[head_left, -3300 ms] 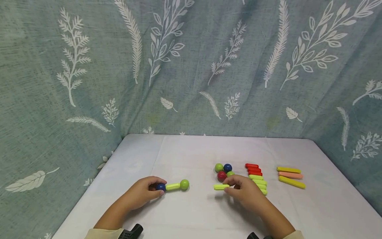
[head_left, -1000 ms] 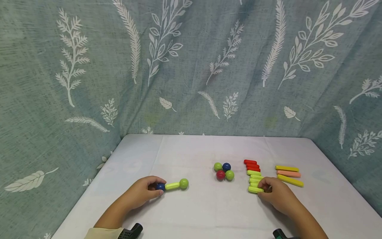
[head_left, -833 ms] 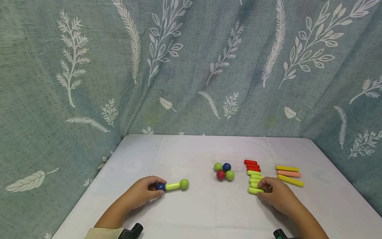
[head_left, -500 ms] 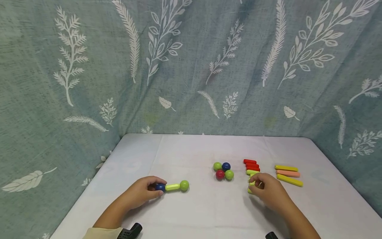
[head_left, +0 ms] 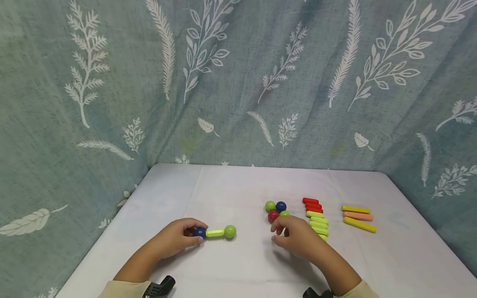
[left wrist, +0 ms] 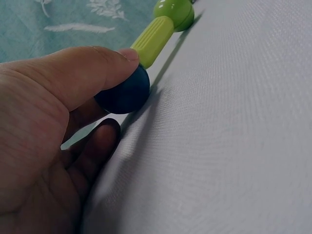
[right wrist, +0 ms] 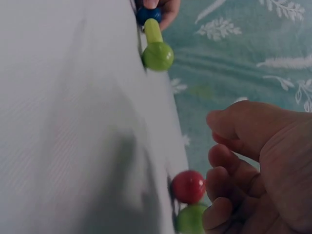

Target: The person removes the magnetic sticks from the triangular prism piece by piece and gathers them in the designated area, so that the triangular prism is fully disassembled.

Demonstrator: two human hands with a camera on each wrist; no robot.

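Observation:
My left hand pinches a dark blue ball between thumb and fingers, low over the white table. Joined in a row to this ball are a lime ribbed stick and a green ball. In the left wrist view the thumb lies across the blue ball, beside the end of the stick. My right hand hovers just in front of the loose balls, fingers loosely bent and holding nothing. The right wrist view shows a gap between its thumb and fingers, with a red ball close by.
Behind my right hand sit the red ball, a blue ball and two green balls, one partly hidden. Red sticks and lime sticks form a column beside them. Yellow and orange sticks lie farther right. Patterned cloth surrounds the table.
My right hand carried a lime stick to the column of lime sticks, let it go there, and has come back left without it. My left hand keeps its hold on the blue ball.

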